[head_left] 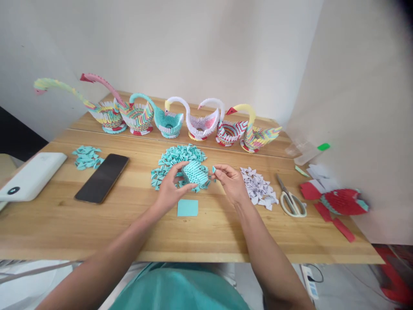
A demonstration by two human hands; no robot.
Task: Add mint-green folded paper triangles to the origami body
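Observation:
My left hand (174, 184) is closed around a turquoise ring built of folded paper pieces (195, 173), with the thumb below it and the fingers above. Between the thumb and finger of my right hand (227, 181) is a small turquoise folded paper piece (213, 169), a short way to the right of the ring and apart from it. Behind and under the ring spreads a heap of loose turquoise paper pieces (177, 156). A flat turquoise paper rectangle (187, 208) lies on the table in front of my left hand.
Several paper swans (168, 122) line the back of the table (219, 241). White folded pieces (258, 187) and scissors (292, 202) lie right, near a red paper model (343, 201). At left are a phone (102, 178), a white power bank (35, 176) and more turquoise pieces (86, 157).

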